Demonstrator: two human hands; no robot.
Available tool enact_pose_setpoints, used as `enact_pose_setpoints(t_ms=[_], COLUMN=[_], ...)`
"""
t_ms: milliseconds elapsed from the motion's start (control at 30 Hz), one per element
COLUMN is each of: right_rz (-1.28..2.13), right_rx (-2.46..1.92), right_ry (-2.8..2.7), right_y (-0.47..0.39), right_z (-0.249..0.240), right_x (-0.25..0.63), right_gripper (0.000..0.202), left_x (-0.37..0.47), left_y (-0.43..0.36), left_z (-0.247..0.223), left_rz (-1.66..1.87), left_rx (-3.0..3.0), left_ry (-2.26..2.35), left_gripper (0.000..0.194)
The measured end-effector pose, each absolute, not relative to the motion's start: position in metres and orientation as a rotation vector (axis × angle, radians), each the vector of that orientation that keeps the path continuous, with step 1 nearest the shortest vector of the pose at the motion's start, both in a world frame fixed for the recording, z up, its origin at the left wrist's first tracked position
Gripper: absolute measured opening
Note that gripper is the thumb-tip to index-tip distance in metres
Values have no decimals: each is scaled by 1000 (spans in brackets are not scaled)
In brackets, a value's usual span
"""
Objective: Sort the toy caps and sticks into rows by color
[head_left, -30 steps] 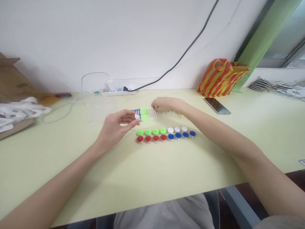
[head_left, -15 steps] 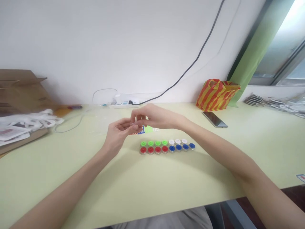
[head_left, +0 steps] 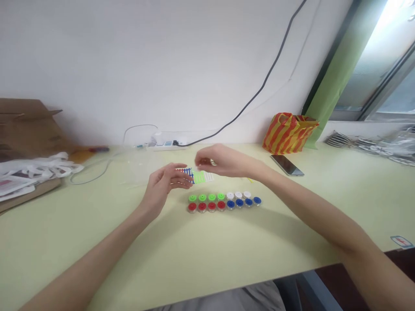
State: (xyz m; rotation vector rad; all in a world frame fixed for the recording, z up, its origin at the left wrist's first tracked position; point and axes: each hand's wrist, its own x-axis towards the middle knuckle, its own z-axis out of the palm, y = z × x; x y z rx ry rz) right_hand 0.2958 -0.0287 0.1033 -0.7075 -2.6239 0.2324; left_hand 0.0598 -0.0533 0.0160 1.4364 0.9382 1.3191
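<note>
My left hand (head_left: 162,185) is open, fingers apart, at the left end of a row of small red, blue, green and white pieces (head_left: 198,177) on the table. My right hand (head_left: 215,160) is over the back of these pieces, fingertips pinched on something small and whitish, too blurred to name. Nearer to me stand two rows of small clear jars: green lids (head_left: 202,197) and white lids (head_left: 238,195) behind, red lids (head_left: 212,206) and blue lids (head_left: 239,202) in front.
A clear plastic bag (head_left: 141,166) lies left of my left hand. Behind stands a power strip (head_left: 165,146). A phone (head_left: 287,165) and a striped bag (head_left: 288,134) are at right. White straps (head_left: 42,166) and a cardboard box (head_left: 29,129) are at left.
My hands have come apart. My right hand has moved right, away from my left hand, whose fingers have opened. More of the coloured pieces shows between them.
</note>
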Motion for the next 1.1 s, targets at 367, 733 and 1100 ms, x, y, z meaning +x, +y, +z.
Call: enact_pose_setpoints(t_ms=[367, 733, 1100], right_rz=[444, 418, 446], right_rx=[-1402, -1569, -1637], right_ry=[-2374, -2597, -2621], right_y=[-40, -54, -63], right_z=[36, 38, 39], right_x=[422, 432, 428], right_gripper=[16, 4, 13], left_x=[45, 48, 52], left_y=[-39, -38, -41], left_z=[22, 18, 21], left_rz=[1455, 1417, 1415], left_rx=[1440, 1443, 1468], left_ry=[1104, 1187, 1166], left_gripper=[37, 25, 27])
